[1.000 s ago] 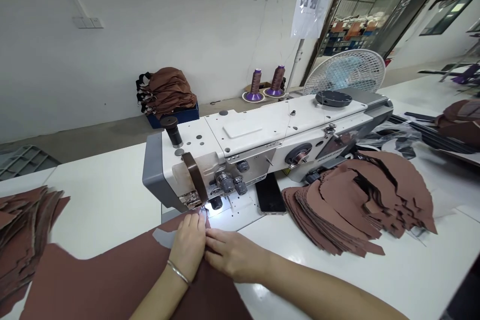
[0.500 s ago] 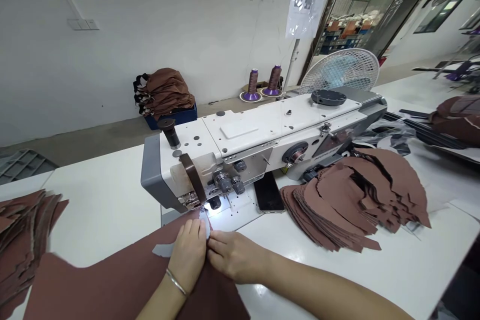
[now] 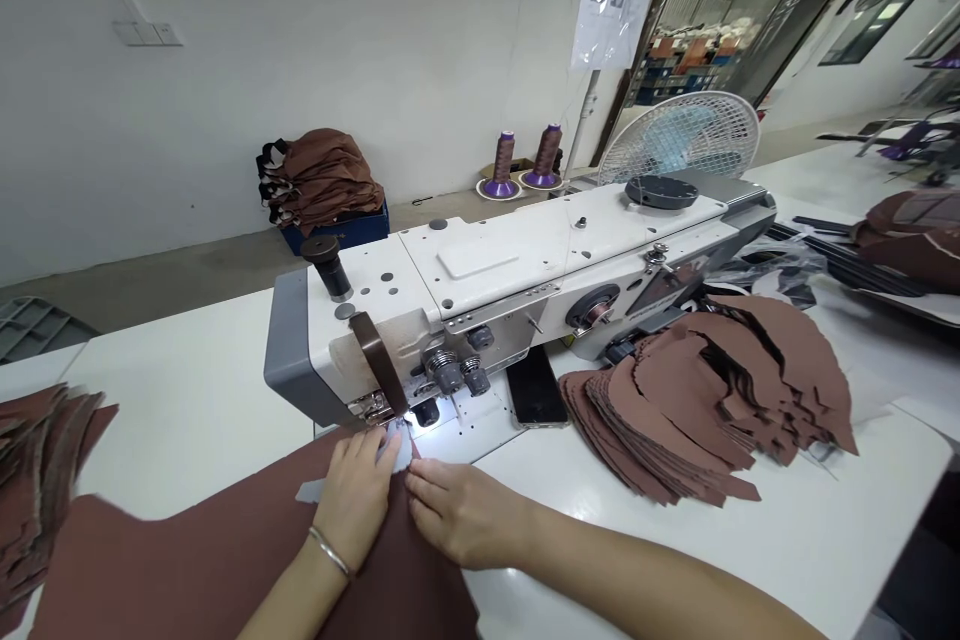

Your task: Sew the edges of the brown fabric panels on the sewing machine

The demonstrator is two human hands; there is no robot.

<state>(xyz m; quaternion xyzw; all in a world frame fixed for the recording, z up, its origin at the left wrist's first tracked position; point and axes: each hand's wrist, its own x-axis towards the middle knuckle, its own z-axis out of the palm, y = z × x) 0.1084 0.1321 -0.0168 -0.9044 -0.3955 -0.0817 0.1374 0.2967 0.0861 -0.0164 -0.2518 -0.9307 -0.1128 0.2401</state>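
A large brown fabric panel [image 3: 202, 570] lies under the head of a white sewing machine [image 3: 525, 255]. On the panel, right at the presser foot, is a small pale blue-grey piece [image 3: 400, 450]; another pale strip [image 3: 309, 491] peeks out left of my wrist. My left hand [image 3: 354, 485], with a silver bangle at the wrist, rests flat on the panel, its thumb against the pale piece. Fingers curled, my right hand [image 3: 465, 515] pinches the panel's right edge just in front of the foot. The needle tip is too small to make out.
Stacked brown cut pieces [image 3: 675, 400] lie to the right, beside a black phone [image 3: 537, 390]. More brown pieces [image 3: 45, 480] sit at the left edge. Two thread cones [image 3: 503, 165] and a fan [image 3: 682, 142] stand behind the machine.
My left hand has shifted slightly left, its thumb now apart from the fingers, and more of the pale piece shows. My right hand keeps its pinch. The whole view has moved a little.
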